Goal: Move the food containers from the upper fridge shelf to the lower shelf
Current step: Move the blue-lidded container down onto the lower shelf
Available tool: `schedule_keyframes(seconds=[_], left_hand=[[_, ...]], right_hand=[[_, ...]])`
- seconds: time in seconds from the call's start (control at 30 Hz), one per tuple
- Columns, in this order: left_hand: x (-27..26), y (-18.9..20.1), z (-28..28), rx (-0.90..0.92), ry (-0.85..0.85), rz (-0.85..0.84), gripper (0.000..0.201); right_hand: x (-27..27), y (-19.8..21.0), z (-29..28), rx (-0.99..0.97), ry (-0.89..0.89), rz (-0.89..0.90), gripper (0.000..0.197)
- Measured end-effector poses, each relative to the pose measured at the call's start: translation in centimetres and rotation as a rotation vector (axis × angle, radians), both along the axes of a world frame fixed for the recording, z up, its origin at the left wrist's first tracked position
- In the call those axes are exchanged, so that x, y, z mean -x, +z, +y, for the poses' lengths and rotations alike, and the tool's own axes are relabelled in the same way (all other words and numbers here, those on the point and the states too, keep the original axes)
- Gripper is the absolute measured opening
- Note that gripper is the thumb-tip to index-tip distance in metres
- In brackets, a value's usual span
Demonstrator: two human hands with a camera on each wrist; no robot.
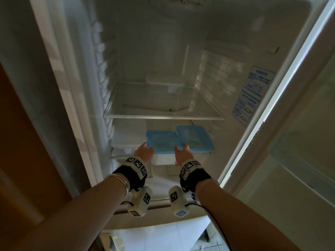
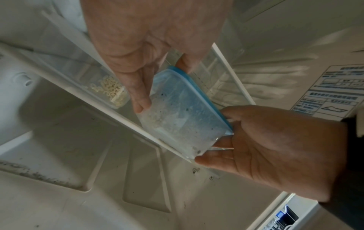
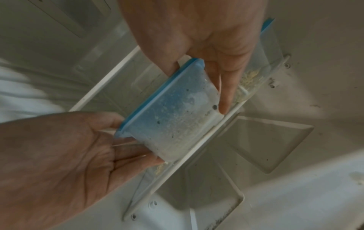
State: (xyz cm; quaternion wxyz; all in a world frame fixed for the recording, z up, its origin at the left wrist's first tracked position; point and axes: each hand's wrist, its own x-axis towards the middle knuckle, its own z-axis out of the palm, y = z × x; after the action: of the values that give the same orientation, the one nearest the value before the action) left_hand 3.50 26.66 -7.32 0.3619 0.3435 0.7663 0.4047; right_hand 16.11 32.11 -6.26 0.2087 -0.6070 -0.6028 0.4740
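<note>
With the left hand (image 1: 144, 151) and right hand (image 1: 182, 153) gripping opposite sides of the near blue-lidded container (image 1: 162, 144), the person should seat it level on the lower shelf (image 2: 149, 137), just left of the second container (image 1: 194, 138), before letting go.

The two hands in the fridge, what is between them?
A clear food container with a blue lid, gripped at either end by the left hand and right hand; the left wrist view shows it best.

Left hand (image 2: 149, 51) and right hand (image 2: 275, 149) grip a blue-lidded container (image 2: 183, 115) at the glass shelf's (image 2: 126, 123) front edge.
</note>
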Motion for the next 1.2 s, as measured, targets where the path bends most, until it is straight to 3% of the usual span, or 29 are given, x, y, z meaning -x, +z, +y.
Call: schedule_keyframes(seconds=[0.13,0.23,0.43,0.57,0.7,0.83,0.97,1.2], left_hand=[[0.4,-0.5,0.5,0.001,0.011,0.001,0.045],[0.3,-0.6,0.6,0.010,-0.002,0.028,0.045],[0.7,-0.5,0.5,0.031,-0.083,0.105,0.051],[1.0,0.0,0.5,0.039,-0.124,0.127,0.053],[0.9,0.2,0.3,0.047,-0.134,0.271,0.056],[0.5,0.5,0.1,0.021,-0.194,0.410,0.056],[0.1,0.4,-0.1,0.038,-0.318,0.462,0.059],[0.2,1.0,0.6,0.052,-0.332,0.480,0.062]], right_hand=[[0.0,0.0,-0.2,-0.007,0.052,-0.049,0.069],[-0.6,0.3,0.0,-0.110,0.132,-0.241,0.072],[-1.3,1.5,0.3,-0.195,0.227,-0.520,0.059],[-1.7,1.9,0.0,-0.351,0.316,-0.705,0.048],[-1.9,1.4,0.2,-0.535,0.428,-0.675,0.058],[-1.5,0.5,0.3,-0.440,0.665,-0.706,0.068],[-1.3,0.7,0.4,-0.379,0.696,-0.684,0.072],[0.0,1.8,1.5,-0.338,0.714,-0.710,0.072]])
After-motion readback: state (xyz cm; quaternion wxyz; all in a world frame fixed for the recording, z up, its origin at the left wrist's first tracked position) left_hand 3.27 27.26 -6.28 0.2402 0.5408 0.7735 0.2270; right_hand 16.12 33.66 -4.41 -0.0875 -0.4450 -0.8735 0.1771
